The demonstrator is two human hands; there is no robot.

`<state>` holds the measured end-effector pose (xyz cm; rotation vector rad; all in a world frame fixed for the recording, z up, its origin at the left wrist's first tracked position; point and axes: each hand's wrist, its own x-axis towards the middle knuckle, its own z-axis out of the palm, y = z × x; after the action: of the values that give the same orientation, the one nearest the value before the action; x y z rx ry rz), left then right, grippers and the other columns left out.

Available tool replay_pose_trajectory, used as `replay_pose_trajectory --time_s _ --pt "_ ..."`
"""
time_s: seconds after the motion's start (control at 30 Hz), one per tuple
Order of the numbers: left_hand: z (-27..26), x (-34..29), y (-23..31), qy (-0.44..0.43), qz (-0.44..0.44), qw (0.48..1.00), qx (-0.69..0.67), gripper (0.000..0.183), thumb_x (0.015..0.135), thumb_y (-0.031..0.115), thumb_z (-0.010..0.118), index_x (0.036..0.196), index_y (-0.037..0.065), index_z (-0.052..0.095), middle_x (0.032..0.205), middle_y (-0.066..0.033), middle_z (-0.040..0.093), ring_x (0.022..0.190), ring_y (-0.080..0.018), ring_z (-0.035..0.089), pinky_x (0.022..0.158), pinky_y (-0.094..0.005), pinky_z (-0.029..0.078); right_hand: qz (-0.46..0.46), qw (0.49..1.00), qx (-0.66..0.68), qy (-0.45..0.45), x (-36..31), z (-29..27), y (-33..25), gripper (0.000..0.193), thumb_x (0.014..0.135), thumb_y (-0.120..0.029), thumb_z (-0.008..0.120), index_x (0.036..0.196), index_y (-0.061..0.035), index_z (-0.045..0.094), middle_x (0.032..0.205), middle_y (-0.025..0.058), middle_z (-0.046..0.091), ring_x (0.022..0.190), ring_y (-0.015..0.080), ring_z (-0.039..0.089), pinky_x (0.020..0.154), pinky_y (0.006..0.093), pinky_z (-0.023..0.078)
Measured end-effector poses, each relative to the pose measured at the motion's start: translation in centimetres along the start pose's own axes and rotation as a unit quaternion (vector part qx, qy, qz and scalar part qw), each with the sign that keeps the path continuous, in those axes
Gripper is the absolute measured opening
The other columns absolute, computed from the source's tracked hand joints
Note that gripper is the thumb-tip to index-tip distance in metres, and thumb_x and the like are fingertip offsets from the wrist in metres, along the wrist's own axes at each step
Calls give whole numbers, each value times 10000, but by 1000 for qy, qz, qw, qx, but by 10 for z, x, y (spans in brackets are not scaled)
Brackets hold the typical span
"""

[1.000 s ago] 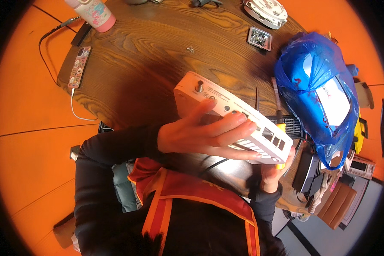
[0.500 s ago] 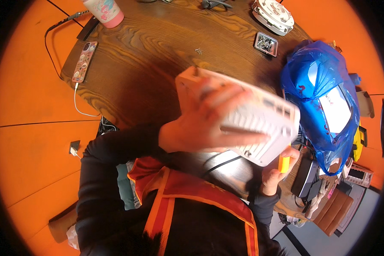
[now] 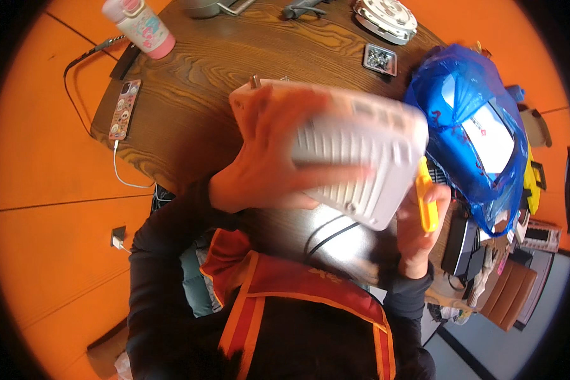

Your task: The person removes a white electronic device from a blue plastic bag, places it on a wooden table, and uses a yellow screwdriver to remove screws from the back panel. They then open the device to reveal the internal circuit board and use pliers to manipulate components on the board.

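Note:
My left hand grips a white plastic box with ribbed vents, a router-like device, and holds it tilted up close to the camera, above the wooden table. The device is blurred. My right hand is just right of and below the device, closed around a yellow-handled tool. Its tip is hidden behind the device.
A blue plastic bag holding a white box lies at the right. A phone on a white cable, a pink cup, a small tray of screws and a round white object sit on the table.
The white device has been lifted off the table and tipped toward the camera, so its ribbed face shows. My right hand with the yellow tool rose beside it.

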<state>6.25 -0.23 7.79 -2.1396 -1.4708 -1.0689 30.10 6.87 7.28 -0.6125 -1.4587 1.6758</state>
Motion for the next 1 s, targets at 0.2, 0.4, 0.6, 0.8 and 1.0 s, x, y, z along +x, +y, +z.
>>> replay_pose_trajectory --time_s 0.2,0.4,0.6,0.8,1.0 --pt "6 -11 12 68 338 908 239 667 811 224 597 1383 289 261 1317 17 379 1185 -114 379 887 -379 366 206 949 209 -113 2 14 -15 724 668 -620 676 1072 -123 338 1277 270 394 1175 361 437 980 420 389" --pt "13 3 20 172 425 868 191 573 790 172 579 1304 138 328 1328 -17 361 1235 -136 333 963 -385 322 270 882 117 -368 4 5 -20 895 632 -521 749 1210 -108 204 1299 166 330 1194 256 330 990 339 227" --pt "13 6 28 197 457 854 149 557 781 157 577 1282 120 337 1340 -35 353 1247 -167 327 987 -389 303 291 858 93 -412 -5 2 -24 783 645 -304 753 1181 -96 220 1153 99 342 1099 211 339 938 332 262" --pt "13 1 30 191 477 844 151 549 805 192 550 1298 111 321 1338 -44 368 1243 -187 340 979 -394 300 301 863 103 -392 -12 5 -25 731 644 -326 720 1151 -99 246 1128 93 343 1082 199 335 933 327 254" --pt "14 -6 35 161 451 871 106 569 820 226 529 1338 186 296 1366 -48 355 1238 -182 346 970 -376 299 354 855 117 -359 -15 7 -29 748 624 -373 715 1142 -95 252 1121 94 368 1072 193 354 932 316 260"
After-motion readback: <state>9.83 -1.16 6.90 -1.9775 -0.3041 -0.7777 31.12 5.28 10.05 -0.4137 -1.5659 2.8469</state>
